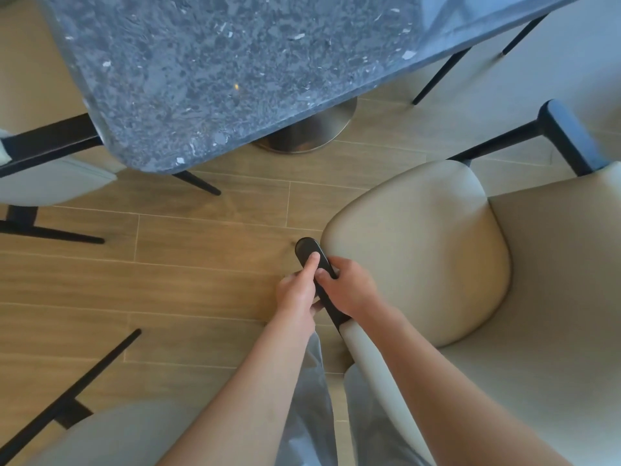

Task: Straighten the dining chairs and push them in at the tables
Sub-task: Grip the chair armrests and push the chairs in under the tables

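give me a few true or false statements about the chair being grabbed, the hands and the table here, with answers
1. Both hands hold the black armrest of the beige chair. True.
2. That chair's seat is tucked under the table. False: the seat is clear of the tabletop.
3. The left hand rests on the tabletop. False: it holds the armrest.
4. The right hand curls round the armrest. True.
5. The tabletop is plain white. False: it is dark speckled stone.

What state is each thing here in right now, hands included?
Left hand: grips the black armrest.
Right hand: grips the same armrest.
Cream chair: pulled out, angled from the table.
Grey chair, left: seat partly under the table.
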A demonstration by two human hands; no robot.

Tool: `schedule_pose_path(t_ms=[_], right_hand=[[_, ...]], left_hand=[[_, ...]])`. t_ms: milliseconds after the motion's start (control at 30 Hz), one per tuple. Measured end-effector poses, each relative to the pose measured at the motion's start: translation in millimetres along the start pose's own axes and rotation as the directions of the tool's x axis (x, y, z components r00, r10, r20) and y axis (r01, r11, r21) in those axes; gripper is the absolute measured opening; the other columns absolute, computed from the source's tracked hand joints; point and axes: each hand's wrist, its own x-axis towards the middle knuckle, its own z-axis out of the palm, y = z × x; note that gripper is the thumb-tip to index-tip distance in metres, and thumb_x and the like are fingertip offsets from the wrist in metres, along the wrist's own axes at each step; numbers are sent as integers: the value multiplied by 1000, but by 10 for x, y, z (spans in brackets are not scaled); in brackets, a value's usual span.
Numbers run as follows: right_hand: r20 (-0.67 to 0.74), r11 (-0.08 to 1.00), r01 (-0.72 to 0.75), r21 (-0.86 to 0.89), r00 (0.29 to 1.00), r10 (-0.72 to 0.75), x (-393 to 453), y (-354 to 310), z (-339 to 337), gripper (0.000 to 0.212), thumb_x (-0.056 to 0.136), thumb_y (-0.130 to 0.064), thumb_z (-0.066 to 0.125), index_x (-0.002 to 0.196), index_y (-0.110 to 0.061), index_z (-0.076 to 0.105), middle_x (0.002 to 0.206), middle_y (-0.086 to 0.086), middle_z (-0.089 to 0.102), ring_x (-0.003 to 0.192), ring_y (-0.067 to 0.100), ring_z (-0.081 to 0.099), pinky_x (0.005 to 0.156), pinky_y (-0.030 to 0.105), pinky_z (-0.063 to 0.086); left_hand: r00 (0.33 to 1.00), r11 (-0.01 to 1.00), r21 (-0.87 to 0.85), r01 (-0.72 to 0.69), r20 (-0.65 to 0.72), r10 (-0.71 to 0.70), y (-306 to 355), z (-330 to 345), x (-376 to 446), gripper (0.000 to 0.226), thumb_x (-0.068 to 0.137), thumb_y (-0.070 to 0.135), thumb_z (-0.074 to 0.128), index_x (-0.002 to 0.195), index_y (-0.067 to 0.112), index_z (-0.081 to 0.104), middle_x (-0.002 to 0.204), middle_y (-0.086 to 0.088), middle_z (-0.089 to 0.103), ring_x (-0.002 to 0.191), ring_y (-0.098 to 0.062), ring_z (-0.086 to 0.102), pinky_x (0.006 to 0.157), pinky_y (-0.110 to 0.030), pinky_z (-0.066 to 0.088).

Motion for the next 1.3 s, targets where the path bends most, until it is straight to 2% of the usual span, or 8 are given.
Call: schedule_pose_path(t_ms=[300, 567, 767, 1000, 1067, 1167, 1233, 1300], right_hand=[[-72, 996, 71, 62, 995, -66, 462, -715, -317, 28, 100, -35, 51, 100, -11, 66, 89, 9, 69, 85, 31, 64, 71, 32, 48], [-94, 998, 39, 59, 995, -33, 800, -1195, -214, 32, 98, -41, 52, 104, -13, 68, 93, 7, 68, 91, 31, 63, 76, 33, 49], [-84, 998, 4, 70, 996, 2, 937, -1329, -112, 29, 98, -40, 52, 92, -14, 62, 73, -2, 57, 82, 28, 59, 69, 30, 41], [-1, 1000, -23, 7, 1000, 23, 965, -1425, -190, 34, 98, -43, 46, 101, -15, 64, 94, 5, 65, 94, 30, 62, 77, 32, 45], [-17, 1000, -15, 17, 1000, 16, 968, -1469, -271, 39, 98, -45, 44, 103, -11, 63, 100, 8, 65, 101, 32, 61, 79, 33, 44], [-163, 982, 42, 185, 987, -11, 938, -1494, -469, 53, 100, -45, 44, 136, -9, 56, 132, 9, 63, 124, 28, 57, 98, 35, 43], [-196, 940, 79, 331, 981, -14, 898, -1479, -623, 57, 101, -47, 44, 142, -8, 51, 141, 8, 58, 131, 25, 53, 111, 42, 40], [-228, 918, 109, 381, 974, -21, 861, -1424, -781, 58, 101, -47, 44, 142, -7, 52, 142, 8, 57, 133, 24, 51, 113, 41, 38]], left_hand=[[993, 991, 62, -116, -16, 117, 950, 152, 54, 31, 84, 40, 81, 79, 13, 67, 91, -10, 73, 98, -31, 72, 70, -39, 61], [991, 988, 85, -129, -35, 132, 1488, 3, 235, 29, 82, 39, 82, 87, 14, 69, 95, -7, 76, 92, -26, 72, 72, -41, 62], [991, 986, 124, -110, -64, 119, 1630, -96, 369, 34, 79, 43, 84, 89, 14, 71, 98, -8, 76, 91, -27, 73, 82, -49, 62], [997, 991, 114, -71, -29, 74, 1743, -56, 301, 49, 84, 51, 68, 119, 17, 63, 111, -6, 73, 100, -26, 70, 89, -47, 58], [985, 979, 137, -151, -66, 161, 1826, -27, 184, 57, 85, 52, 65, 128, 15, 58, 122, -4, 68, 105, -24, 65, 94, -38, 51], [927, 925, 169, -339, -104, 359, 1909, 15, 86, 52, 99, 37, 57, 143, 11, 46, 126, -2, 53, 111, -24, 52, 89, -31, 35], [900, 898, 187, -399, -107, 422, 1923, 44, -24, 36, 100, 31, 55, 132, 14, 53, 112, 3, 56, 103, -20, 49, 87, -30, 34], [871, 866, 253, -431, -135, 473, 1893, 135, -133, 11, 99, 28, 53, 97, 19, 56, 87, 9, 54, 91, -20, 51, 84, -30, 38]])
